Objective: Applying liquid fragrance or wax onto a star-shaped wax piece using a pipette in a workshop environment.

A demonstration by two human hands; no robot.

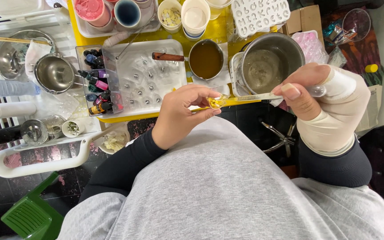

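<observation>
From the head camera, both hands are seen held over the lap, just in front of the yellow surface (221, 32). A small clear cup (215, 102) of amber liquid is pinched in the grip of the left hand (181, 114), fingers closed round its rim. A thin metal tool (258, 96) is pinched between thumb and forefinger of the right hand (321, 100) (which is wrapped in a pale bandage), and its tip is laid against the cup. The cup is held in the air at the near edge of the surface, between the two hands.

Beyond the hands, a steel pot (267, 60) of cloudy liquid is set on the surface, with a small pan (205, 58) of brownish liquid with a wooden handle just beside it to the left. A clear tray (150, 75) of small moulds is placed left of the pan, and dye bottles (96, 84) are lined along its left side. Paper cups (195, 17) are stacked farther back, near a white letter mould (259, 14). A steel bowl (55, 73) and a water bottle (10, 88) are seen at the far left.
</observation>
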